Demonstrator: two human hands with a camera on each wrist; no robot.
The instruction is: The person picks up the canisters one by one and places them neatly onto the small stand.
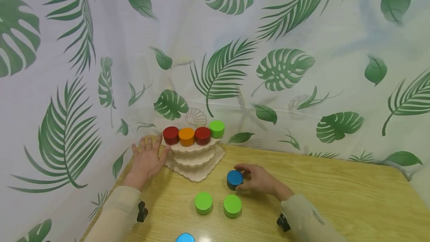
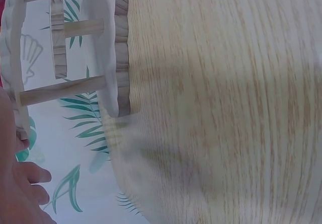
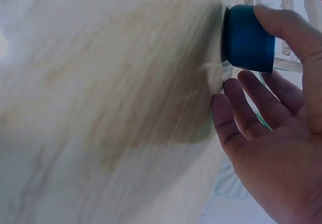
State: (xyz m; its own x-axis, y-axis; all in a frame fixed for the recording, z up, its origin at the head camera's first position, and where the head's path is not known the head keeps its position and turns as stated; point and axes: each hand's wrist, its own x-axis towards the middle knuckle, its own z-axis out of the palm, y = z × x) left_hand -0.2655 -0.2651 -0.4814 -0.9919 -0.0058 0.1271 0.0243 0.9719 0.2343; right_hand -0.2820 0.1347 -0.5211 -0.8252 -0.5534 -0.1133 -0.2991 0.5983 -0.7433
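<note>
My right hand (image 1: 258, 180) holds a small dark blue round tin (image 1: 234, 179) by its side, thumb on one side and fingertips at the other. In the right wrist view, the blue tin (image 3: 249, 40) stands close to the tabletop. My left hand (image 1: 147, 160), its fingers spread, rests by the left edge of a tiered wooden stand (image 1: 196, 174) with scalloped shelves. On the stand's top shelf sit a dark red tin (image 1: 171, 136), an orange tin (image 1: 186, 137), another dark red tin (image 1: 203, 136) and a light green tin (image 1: 217, 129).
Two light green tins, one on the left (image 1: 203, 203) and one on the right (image 1: 232, 206), stand on the wooden table (image 1: 336, 193) in front of the stand. A light blue tin (image 1: 185, 238) is partly cut off at the bottom edge. A leaf-patterned cloth (image 1: 302, 96) hangs behind and at left.
</note>
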